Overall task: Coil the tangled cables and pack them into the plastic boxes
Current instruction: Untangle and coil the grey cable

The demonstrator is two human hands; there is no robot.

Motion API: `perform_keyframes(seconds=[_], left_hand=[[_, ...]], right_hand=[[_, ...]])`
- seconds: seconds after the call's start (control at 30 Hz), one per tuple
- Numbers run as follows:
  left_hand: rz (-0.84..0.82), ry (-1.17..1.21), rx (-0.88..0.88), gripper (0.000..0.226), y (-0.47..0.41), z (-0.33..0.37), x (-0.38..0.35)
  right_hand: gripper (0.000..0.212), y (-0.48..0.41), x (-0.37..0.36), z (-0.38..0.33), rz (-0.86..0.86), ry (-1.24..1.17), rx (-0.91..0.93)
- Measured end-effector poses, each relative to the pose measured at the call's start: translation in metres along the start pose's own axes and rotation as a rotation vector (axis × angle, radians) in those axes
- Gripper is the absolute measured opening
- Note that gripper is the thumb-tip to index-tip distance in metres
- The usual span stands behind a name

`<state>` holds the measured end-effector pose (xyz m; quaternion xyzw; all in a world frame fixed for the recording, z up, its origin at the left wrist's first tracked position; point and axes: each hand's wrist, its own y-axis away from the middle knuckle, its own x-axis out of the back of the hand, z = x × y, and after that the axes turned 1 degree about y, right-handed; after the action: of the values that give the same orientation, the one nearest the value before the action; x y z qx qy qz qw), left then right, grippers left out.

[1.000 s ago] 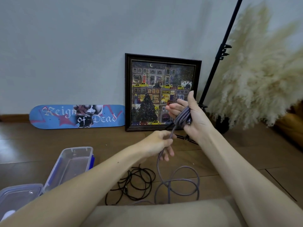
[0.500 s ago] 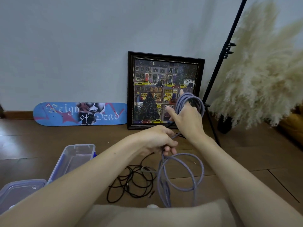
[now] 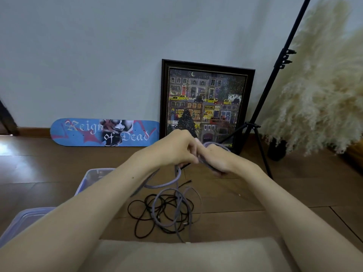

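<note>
A braided purple cable (image 3: 177, 201) runs from both hands down to the wooden floor, where its loose loops lie over a tangled black cable (image 3: 146, 216). My right hand (image 3: 218, 160) grips a small bundle of purple coils. My left hand (image 3: 176, 148) is pressed up against it, fingers curled round the purple strand just below. Two clear plastic boxes sit on the left: one (image 3: 92, 176) partly behind my left forearm, and a nearer one (image 3: 25, 218) at the lower left.
A blue skateboard deck (image 3: 104, 132) and a framed picture (image 3: 204, 107) lean on the wall. A black stand (image 3: 261, 118) and pale pampas grass (image 3: 322, 91) rise at the right. My beige-clad leg (image 3: 186, 256) fills the bottom edge.
My right hand has dropped and turned palm-down with the coils. My left hand has risen to meet it, drawing more purple cable off the floor. The view has tilted slightly.
</note>
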<state>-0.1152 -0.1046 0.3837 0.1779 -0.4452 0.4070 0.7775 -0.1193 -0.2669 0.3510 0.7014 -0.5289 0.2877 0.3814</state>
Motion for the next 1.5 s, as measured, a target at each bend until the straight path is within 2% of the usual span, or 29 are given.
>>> perform_keyframes(seconds=[0.03,0.13,0.23,0.3,0.37,0.47,0.57,0.63,0.7,0.83,0.93,1.13,1.3,1.5], left_hand=[[-0.005,-0.065,-0.039,0.013,-0.001,0.0,-0.001],[-0.026,-0.224,-0.133,0.008,-0.005,-0.003,-0.006],[-0.042,-0.404,-0.201,0.01,-0.007,-0.011,-0.009],[-0.044,-0.557,-0.227,0.019,-0.007,-0.012,-0.008],[-0.025,-0.722,-0.296,0.026,-0.006,-0.01,-0.005],[0.077,-0.938,-0.435,0.028,-0.004,-0.01,-0.004],[0.133,-1.077,-0.483,0.024,0.0,-0.001,-0.001],[0.12,-1.091,-0.47,0.021,0.001,0.007,-0.002],[0.051,-1.054,-0.411,0.01,0.0,0.008,-0.007],[-0.004,-1.02,-0.27,0.015,-0.003,-0.002,-0.017],[-0.033,-0.984,-0.246,0.016,-0.008,-0.007,-0.024],[0.085,-0.935,-0.205,0.012,-0.016,-0.016,-0.032],[0.202,-0.673,0.008,0.012,-0.02,-0.035,-0.034],[0.19,-0.374,0.059,0.006,-0.021,-0.051,-0.042]], right_hand=[[0.089,0.004,0.001,0.001,-0.106,-0.129,-0.066],[0.115,0.011,0.009,0.006,-0.35,-0.249,-0.143],[0.121,0.014,0.015,0.009,-0.509,-0.345,-0.133],[0.109,0.019,0.019,0.009,-0.598,-0.35,-0.135],[0.087,0.023,0.021,0.009,-0.644,-0.28,-0.107],[0.029,0.026,0.019,0.005,-0.676,-0.179,-0.077],[0.019,0.024,0.012,0.0,-0.644,-0.072,-0.203],[0.017,0.026,0.007,-0.004,-0.65,-0.011,-0.268],[0.026,0.026,0.007,-0.004,-0.64,-0.054,-0.248],[0.043,0.025,0.013,0.002,-0.505,-0.151,-0.199],[0.044,0.028,0.013,-0.001,-0.525,-0.193,-0.159],[0.034,0.031,0.02,-0.006,-0.58,-0.389,-0.039],[0.036,0.033,0.034,0.002,-0.543,-0.675,-0.058],[0.037,0.036,0.035,0.007,-0.569,-1.067,0.053]])
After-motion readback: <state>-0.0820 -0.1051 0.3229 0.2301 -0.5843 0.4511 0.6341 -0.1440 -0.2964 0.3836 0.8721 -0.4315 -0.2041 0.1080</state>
